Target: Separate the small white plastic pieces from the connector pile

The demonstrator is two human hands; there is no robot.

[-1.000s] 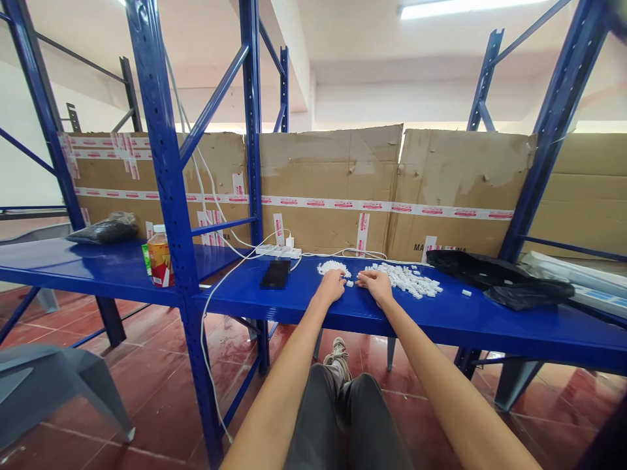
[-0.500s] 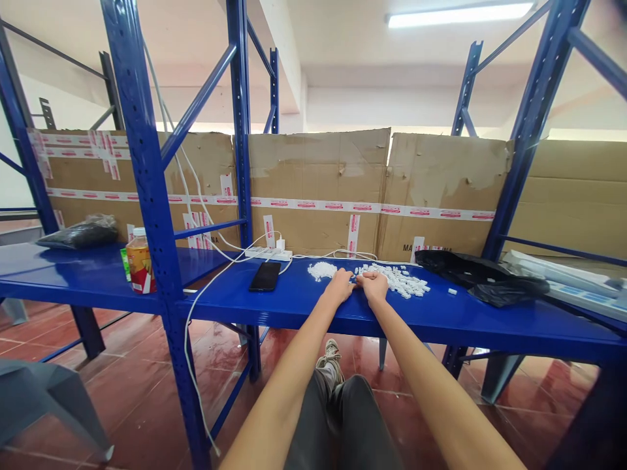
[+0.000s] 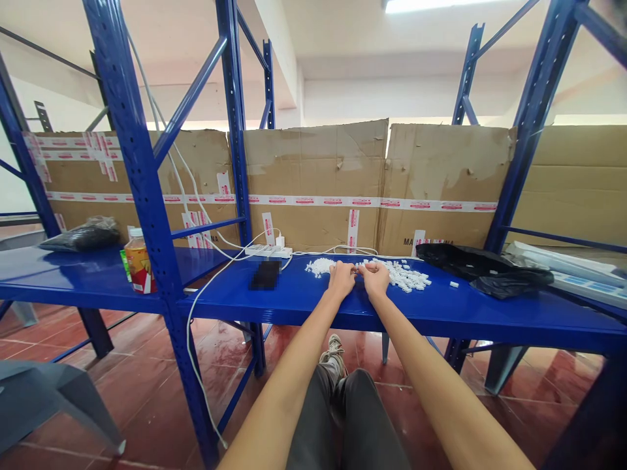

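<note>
The left hand (image 3: 341,277) and the right hand (image 3: 375,279) rest just beside each other on a blue steel shelf (image 3: 441,320), both curled downward over small white pieces (image 3: 399,276). Whether either hand pinches a piece is too small to tell. The pieces lie in two heaps, a tight pile (image 3: 319,267) left of the left hand and a looser spread under and right of the right hand, with one stray piece (image 3: 454,284) farther right.

Left of the hands, a white power strip (image 3: 268,250) sits at the back of the shelf, and a dark flat rectangle (image 3: 265,275), blurred beyond reading, lies on it. A white cable (image 3: 193,365) loops down past a blue upright post (image 3: 143,196), which stands between the hands and a plastic bottle (image 3: 140,267) with a white cap and amber contents. A green packet (image 3: 124,266) stands against the bottle.

A black plastic bag (image 3: 81,235) lies far left, and another black bag (image 3: 482,271) sits crumpled right of the pieces; what is inside either is hidden. Long white packages (image 3: 563,271) with blue print lie beyond it.

Cardboard sheets (image 3: 313,183) line the back, joined by red-and-white packing tape (image 3: 313,200) whose print is too small to read. Only the letters "MA" show clearly on the cardboard.
</note>
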